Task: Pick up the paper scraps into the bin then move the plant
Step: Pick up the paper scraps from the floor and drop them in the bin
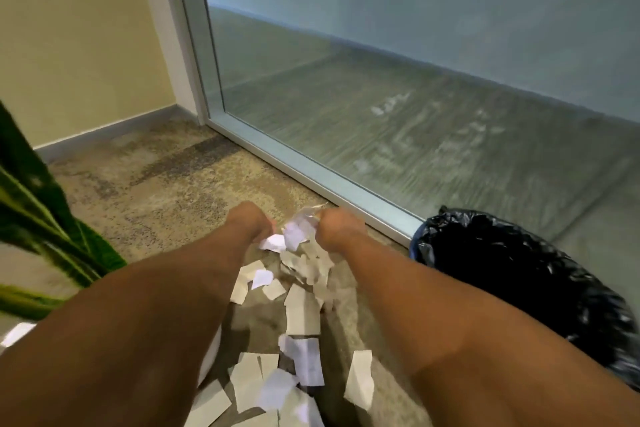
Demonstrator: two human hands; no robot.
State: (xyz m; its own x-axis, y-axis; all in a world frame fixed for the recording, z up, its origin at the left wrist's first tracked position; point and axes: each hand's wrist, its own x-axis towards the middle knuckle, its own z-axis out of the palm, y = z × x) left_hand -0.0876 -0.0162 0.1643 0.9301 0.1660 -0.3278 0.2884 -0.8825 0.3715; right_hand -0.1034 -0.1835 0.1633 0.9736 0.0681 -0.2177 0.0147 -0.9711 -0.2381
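Both of my forearms reach forward over the paper scraps (302, 314), which lie on the carpet (166, 191) in a loose trail running from under my elbows out to my fists. At its far end my right hand (337, 230) is curled around a bunch of scraps (299, 227), and my left hand (251, 222), just beside it, is bent down with fingers hidden, so I cannot tell its grip. To the right of my right hand stands the black-lined bin (519, 274), mouth up; the plant (38, 218) is well left of my left hand, leaves slanting upward.
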